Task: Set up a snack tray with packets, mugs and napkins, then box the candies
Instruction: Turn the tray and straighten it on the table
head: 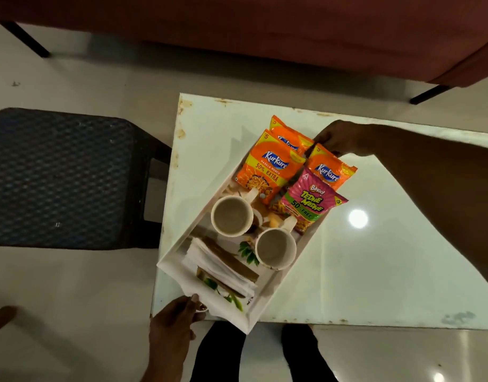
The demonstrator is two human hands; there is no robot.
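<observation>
A white rectangular tray (267, 296) lies slantwise over the left part of a white table (375, 271), its near corner past the table's front edge. At the tray's far end lie three orange snack packets (267, 169) and a pink one (310, 206). Two empty beige mugs (232, 215) (276, 248) stand in the middle. A stack of white napkins (220, 268) rests at the near end. My left hand (176, 315) grips the tray's near corner. My right hand (338, 137) holds the far end, behind the packets. No candies or box are in view.
A dark woven stool (58, 175) stands left of the table. A reddish-brown sofa (265, 31) on black legs runs along the far side. My legs in dark trousers (220, 354) are below the table's front edge, on a pale tiled floor.
</observation>
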